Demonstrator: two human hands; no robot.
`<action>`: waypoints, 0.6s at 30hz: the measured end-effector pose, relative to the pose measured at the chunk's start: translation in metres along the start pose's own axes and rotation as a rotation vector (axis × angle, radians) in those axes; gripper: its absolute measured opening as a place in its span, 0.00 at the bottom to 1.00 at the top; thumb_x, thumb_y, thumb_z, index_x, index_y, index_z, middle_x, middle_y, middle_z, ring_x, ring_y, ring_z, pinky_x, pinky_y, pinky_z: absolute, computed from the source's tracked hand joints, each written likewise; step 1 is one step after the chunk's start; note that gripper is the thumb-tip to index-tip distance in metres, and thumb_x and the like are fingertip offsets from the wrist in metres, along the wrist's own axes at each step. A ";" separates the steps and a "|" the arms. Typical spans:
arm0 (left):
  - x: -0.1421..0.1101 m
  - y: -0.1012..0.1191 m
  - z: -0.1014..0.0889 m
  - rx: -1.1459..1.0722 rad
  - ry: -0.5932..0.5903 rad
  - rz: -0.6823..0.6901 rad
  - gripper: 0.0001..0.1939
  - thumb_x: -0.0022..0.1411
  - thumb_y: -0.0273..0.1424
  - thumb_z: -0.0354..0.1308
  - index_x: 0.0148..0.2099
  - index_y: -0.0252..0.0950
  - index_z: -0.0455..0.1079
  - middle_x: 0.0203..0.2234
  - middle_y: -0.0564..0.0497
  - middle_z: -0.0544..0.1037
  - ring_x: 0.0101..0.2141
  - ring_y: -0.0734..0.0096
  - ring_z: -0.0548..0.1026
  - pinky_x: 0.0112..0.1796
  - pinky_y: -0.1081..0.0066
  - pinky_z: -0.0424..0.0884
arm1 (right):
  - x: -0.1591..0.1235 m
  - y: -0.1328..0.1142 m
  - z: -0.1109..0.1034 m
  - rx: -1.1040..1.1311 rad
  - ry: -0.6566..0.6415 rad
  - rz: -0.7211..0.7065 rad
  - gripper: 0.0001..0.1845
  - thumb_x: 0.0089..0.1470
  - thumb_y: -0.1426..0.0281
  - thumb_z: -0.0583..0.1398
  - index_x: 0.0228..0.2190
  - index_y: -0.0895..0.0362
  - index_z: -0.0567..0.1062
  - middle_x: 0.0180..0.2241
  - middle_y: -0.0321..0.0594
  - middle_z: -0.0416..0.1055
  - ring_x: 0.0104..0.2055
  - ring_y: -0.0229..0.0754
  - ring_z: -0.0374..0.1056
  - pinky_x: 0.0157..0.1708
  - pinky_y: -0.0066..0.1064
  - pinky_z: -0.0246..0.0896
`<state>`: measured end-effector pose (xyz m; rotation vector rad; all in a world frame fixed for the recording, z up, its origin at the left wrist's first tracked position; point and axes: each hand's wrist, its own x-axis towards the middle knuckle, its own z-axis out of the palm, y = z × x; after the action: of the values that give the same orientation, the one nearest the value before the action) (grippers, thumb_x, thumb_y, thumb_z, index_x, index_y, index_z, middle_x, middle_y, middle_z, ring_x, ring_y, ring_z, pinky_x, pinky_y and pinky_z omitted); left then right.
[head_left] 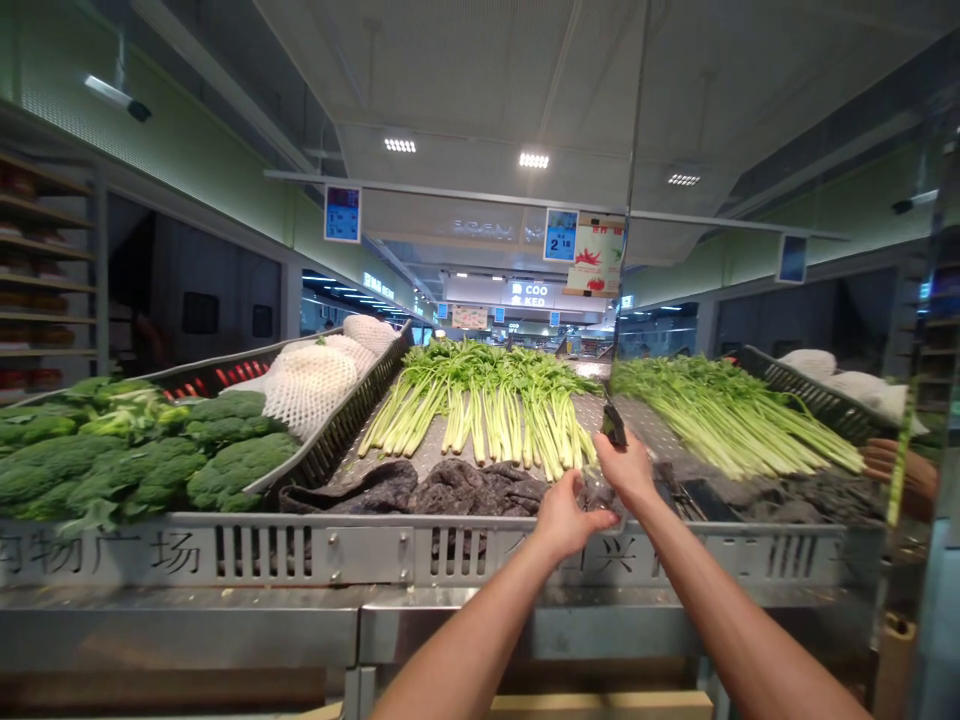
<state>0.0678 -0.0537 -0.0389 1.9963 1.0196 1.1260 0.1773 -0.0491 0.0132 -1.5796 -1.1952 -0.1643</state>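
Bunches of celery (487, 400) lie in a row on a perforated metal tray (435, 450), leaves away from me. My right hand (626, 468) is by the cut ends of the rightmost stalks, closed around a small dark tool (613, 425) that sticks up from the fist. Just below and left of it, my left hand (566, 518) has its fingers curled and its thumb stretched toward the right hand. Whether the left hand holds anything is hidden. Dark wet cloths (450, 488) lie along the tray's front edge beneath both hands.
Broccoli heads (150, 460) fill the bin at the left, with net-wrapped white produce (311, 385) behind them. A steel front rail with slots (337, 550) runs across. A mirror panel (750, 420) at the right repeats the celery. Price signs (561, 235) hang overhead.
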 end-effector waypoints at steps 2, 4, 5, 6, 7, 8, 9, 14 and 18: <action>0.000 -0.004 -0.002 0.016 0.001 0.004 0.34 0.34 0.39 0.62 0.47 0.35 0.60 0.38 0.48 0.71 0.36 0.66 0.68 0.37 0.71 0.62 | -0.002 -0.001 0.004 0.029 0.000 -0.012 0.13 0.40 0.62 0.48 0.22 0.58 0.65 0.19 0.37 0.62 0.22 0.38 0.57 0.22 0.27 0.49; 0.001 -0.010 -0.005 0.040 0.006 0.010 0.35 0.34 0.38 0.62 0.48 0.34 0.60 0.38 0.47 0.70 0.37 0.65 0.68 0.38 0.70 0.62 | -0.006 -0.002 0.008 0.065 -0.001 -0.020 0.13 0.40 0.62 0.48 0.23 0.58 0.65 0.19 0.37 0.62 0.23 0.39 0.57 0.22 0.27 0.50; 0.001 -0.013 -0.007 0.051 0.013 0.015 0.36 0.34 0.38 0.62 0.48 0.33 0.60 0.39 0.47 0.70 0.38 0.64 0.67 0.39 0.70 0.62 | -0.008 -0.003 0.011 0.080 -0.001 -0.024 0.13 0.40 0.63 0.48 0.24 0.58 0.65 0.20 0.37 0.63 0.23 0.39 0.58 0.23 0.27 0.50; 0.002 -0.015 -0.009 0.059 0.021 0.020 0.37 0.34 0.38 0.62 0.49 0.33 0.59 0.40 0.45 0.69 0.39 0.63 0.67 0.40 0.69 0.61 | -0.010 -0.005 0.014 0.091 0.003 -0.030 0.13 0.40 0.63 0.48 0.24 0.58 0.65 0.20 0.37 0.63 0.23 0.39 0.58 0.23 0.27 0.50; 0.003 -0.018 -0.012 0.062 0.030 0.023 0.38 0.34 0.37 0.62 0.50 0.32 0.58 0.41 0.45 0.68 0.40 0.63 0.66 0.41 0.69 0.61 | -0.012 -0.006 0.018 0.103 0.007 -0.039 0.13 0.40 0.63 0.48 0.25 0.58 0.65 0.20 0.37 0.63 0.23 0.39 0.58 0.24 0.28 0.51; 0.004 -0.020 -0.015 0.062 0.036 0.026 0.39 0.34 0.37 0.62 0.51 0.31 0.58 0.42 0.44 0.68 0.41 0.63 0.66 0.42 0.69 0.60 | -0.013 -0.008 0.021 0.115 0.010 -0.048 0.13 0.41 0.63 0.48 0.26 0.58 0.65 0.21 0.37 0.63 0.23 0.39 0.58 0.24 0.28 0.51; 0.005 -0.022 -0.019 0.060 0.039 0.031 0.39 0.34 0.36 0.62 0.51 0.31 0.57 0.42 0.44 0.68 0.42 0.63 0.65 0.43 0.69 0.60 | -0.014 -0.010 0.025 0.126 0.013 -0.060 0.13 0.41 0.63 0.48 0.27 0.58 0.65 0.21 0.37 0.64 0.24 0.39 0.59 0.25 0.28 0.51; 0.009 -0.032 -0.038 0.050 0.030 0.046 0.37 0.34 0.34 0.63 0.49 0.31 0.59 0.39 0.45 0.69 0.38 0.65 0.66 0.40 0.70 0.61 | -0.016 -0.022 0.044 0.129 -0.002 -0.112 0.14 0.42 0.64 0.49 0.31 0.59 0.64 0.26 0.39 0.65 0.27 0.39 0.60 0.28 0.28 0.52; 0.009 -0.044 -0.049 0.064 0.030 0.044 0.33 0.35 0.34 0.62 0.47 0.32 0.61 0.35 0.47 0.70 0.35 0.68 0.67 0.38 0.71 0.62 | -0.019 -0.028 0.055 0.099 -0.035 -0.051 0.12 0.42 0.65 0.48 0.28 0.58 0.65 0.24 0.39 0.65 0.26 0.39 0.60 0.25 0.27 0.51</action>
<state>0.0137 -0.0172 -0.0487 2.0667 1.0433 1.1635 0.1222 -0.0195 -0.0023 -1.4723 -1.2530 -0.1096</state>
